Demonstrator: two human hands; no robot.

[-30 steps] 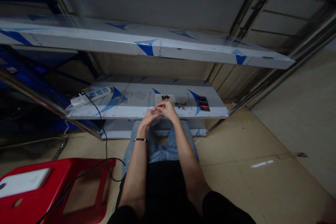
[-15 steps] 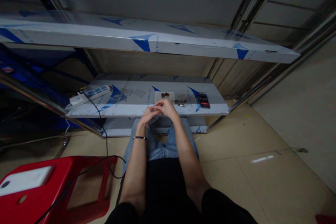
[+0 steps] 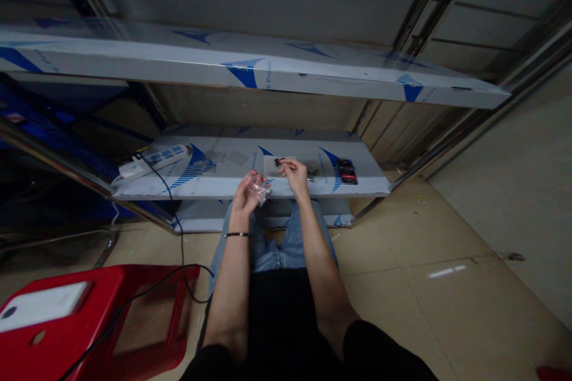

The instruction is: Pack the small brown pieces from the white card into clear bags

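My left hand is closed on a small clear plastic bag just in front of the shelf's edge. Over the white sheet or tray, the fingers of my right hand are pinched together beside a little heap of small dark brown pieces. Whether a piece sits between those fingertips is too small to tell. Right of that hand lies a clear bag, with small shiny bits near it.
On the film-covered shelf lie a white power strip, a flat clear bag and a dark, pixelated item. An upper shelf crosses above. A red stool with a white phone-like object stands lower left.
My hands were together and have parted. The right hand has moved forward and right to the brown pieces; the left has shifted slightly left, and its plastic bag now shows clearly.
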